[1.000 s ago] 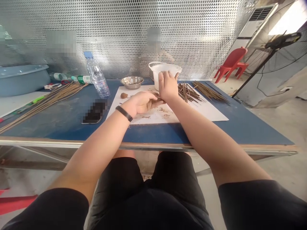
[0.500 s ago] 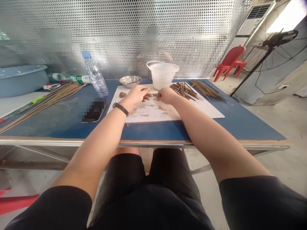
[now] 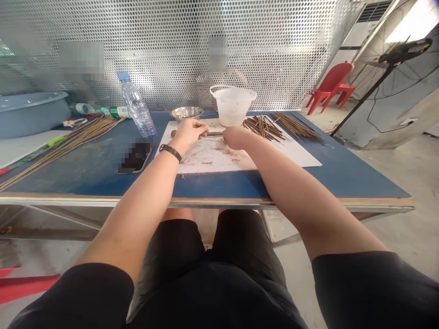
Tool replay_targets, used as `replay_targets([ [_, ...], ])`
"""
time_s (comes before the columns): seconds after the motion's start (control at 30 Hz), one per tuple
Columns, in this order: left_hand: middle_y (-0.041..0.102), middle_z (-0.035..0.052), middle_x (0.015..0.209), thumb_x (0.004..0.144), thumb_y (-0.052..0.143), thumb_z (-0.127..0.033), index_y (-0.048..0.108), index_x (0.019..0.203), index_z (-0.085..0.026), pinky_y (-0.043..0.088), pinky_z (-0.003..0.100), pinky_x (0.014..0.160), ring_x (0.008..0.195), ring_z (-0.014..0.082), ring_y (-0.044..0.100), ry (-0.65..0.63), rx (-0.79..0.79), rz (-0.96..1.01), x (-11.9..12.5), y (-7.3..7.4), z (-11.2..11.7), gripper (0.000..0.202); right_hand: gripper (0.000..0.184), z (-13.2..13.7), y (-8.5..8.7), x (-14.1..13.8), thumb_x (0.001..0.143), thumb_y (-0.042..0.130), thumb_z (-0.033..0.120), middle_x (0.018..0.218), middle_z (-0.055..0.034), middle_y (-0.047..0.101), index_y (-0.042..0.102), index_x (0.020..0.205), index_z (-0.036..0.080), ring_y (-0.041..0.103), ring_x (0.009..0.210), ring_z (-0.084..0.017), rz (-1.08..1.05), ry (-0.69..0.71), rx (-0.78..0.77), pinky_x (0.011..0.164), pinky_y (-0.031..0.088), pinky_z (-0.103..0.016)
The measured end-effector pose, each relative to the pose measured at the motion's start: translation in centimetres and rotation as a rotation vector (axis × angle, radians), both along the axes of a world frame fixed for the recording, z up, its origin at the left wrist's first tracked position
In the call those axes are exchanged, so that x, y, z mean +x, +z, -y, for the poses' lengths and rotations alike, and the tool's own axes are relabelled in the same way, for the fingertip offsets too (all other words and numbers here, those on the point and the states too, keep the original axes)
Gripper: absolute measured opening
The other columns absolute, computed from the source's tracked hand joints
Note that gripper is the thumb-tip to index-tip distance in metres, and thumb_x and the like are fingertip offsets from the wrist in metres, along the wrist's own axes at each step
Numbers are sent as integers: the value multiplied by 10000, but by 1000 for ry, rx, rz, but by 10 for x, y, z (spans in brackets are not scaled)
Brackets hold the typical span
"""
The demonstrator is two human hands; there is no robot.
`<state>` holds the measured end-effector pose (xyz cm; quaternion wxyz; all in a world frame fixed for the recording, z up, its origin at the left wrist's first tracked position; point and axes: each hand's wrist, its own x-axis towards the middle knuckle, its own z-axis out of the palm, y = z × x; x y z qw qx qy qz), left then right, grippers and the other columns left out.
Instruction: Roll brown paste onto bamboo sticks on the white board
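Observation:
My left hand and my right hand face each other over a white board. Between them lies a thin brown stick, coated in clay. Both hands pinch it, the left at its left end and the right at its right end. A small lump of brown clay sits just beyond my left fingers, partly hidden by them. Clay crumbs are smeared on the board below my right hand. A pile of thin brown sticks lies to the right of my right hand.
A white plastic bucket and a steel bowl stand behind the board. A water bottle and a phone are on the blue table. Long stick bundles lie at left. A person sits behind the perforated metal screen.
Since the earliest frame, my right hand has come down from beside the bucket to the stick. My left hand has moved up the board, and the view has shifted slightly.

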<state>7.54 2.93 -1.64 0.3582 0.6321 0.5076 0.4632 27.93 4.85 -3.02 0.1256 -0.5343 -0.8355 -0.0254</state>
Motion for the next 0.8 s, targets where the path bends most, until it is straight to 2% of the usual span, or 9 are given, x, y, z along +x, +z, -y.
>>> replay_targets([
  [0.07,805,108,854,1026,776,-173,786,776,-164,556,303,743,776,165,720,-2,16,-11,-3,-4,-4,250,188,8,6,3,959,722,38,802,-116,733,756,787,104,649,853,-192,61,-13,-59,789,426,-337],
  [0.17,821,103,901,977,851,-232,802,814,-184,577,333,794,844,197,752,24,50,-3,-7,-9,-9,177,116,24,22,9,1013,678,86,941,-123,761,786,973,96,638,886,-195,117,-28,-105,804,428,-333],
  [0.3,822,79,911,918,905,-251,857,932,-206,578,373,878,914,232,763,94,102,-10,-12,-13,-15,66,311,37,41,16,1093,545,98,1218,-165,778,747,1328,78,654,1043,-214,98,-54,-95,880,463,-316],
  [0.37,837,79,976,895,910,-212,869,999,-211,573,365,881,917,223,764,113,94,27,-12,-13,-16,112,382,37,45,17,1101,553,120,1309,-165,779,719,1445,102,664,1118,-226,108,-73,-112,928,484,-311],
  [0.47,842,86,1041,922,847,-131,865,1047,-204,564,329,842,878,185,751,112,59,87,-9,-12,-16,146,399,32,46,17,1046,634,112,1337,-139,797,788,1409,172,676,1190,-266,155,-109,-150,966,516,-339],
  [0.57,812,74,918,954,736,-41,835,931,-173,561,299,810,806,150,719,97,9,142,-5,-10,-14,167,391,28,47,18,990,655,77,1354,-133,792,851,1300,214,690,1201,-314,188,-187,-151,958,549,-393],
  [0.63,778,57,840,938,716,-7,802,852,-167,577,291,827,780,139,709,87,-20,192,-3,-8,-12,201,406,26,48,22,980,645,69,1378,-141,774,844,1302,217,702,1185,-331,190,-253,-129,934,568,-414],
  [0.73,759,51,816,945,742,-33,777,808,-162,611,291,894,797,133,726,56,-60,279,-1,-5,-9,191,401,25,49,30,971,640,58,1349,-162,771,824,1301,192,706,1187,-354,94,-309,-66,923,584,-432],
  [0.8,760,54,827,971,760,-77,769,796,-158,621,289,928,820,128,739,42,-75,319,0,-3,-7,193,377,23,48,33,982,624,55,1309,-166,784,811,1288,171,702,1206,-356,-20,-290,-11,959,583,-446],
])
